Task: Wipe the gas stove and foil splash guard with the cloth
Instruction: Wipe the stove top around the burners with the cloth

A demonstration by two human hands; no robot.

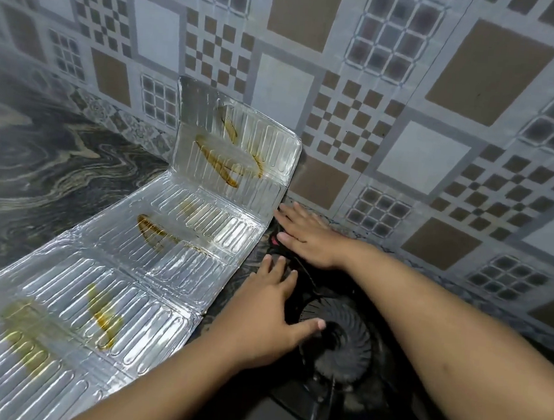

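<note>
Patterned tiles (444,90) in grey, brown and white checks cover the wall behind everything, and a dark counter (40,164) with pale marbled swirls runs along its foot. On that counter, toward its left side, lies the foil splash guard (125,264), a ribbed silver sheet folded in panels: most of it lies flat and stretches from the near left edge back toward the wall, while its far panel stands up and leans against the tiles. Brown and yellowish greasy streaks mark the upright panel and several of the flat ones. Just beside the guard's right edge sits the gas stove (334,343), black, with a round burner of spiralled ribs showing between my forearms; its near part is dim and hard to make out. My left hand (267,318) rests palm down on the stove's left side, fingers spread and thumb reaching toward the burner, gripping nothing. My right hand (306,237) lies flat at the back of the stove close to the wall, fingers stretched out toward the lower corner of the upright foil panel, also clamped on nothing. A small pink spot shows just under its fingers, but I cannot tell what it is.
</note>
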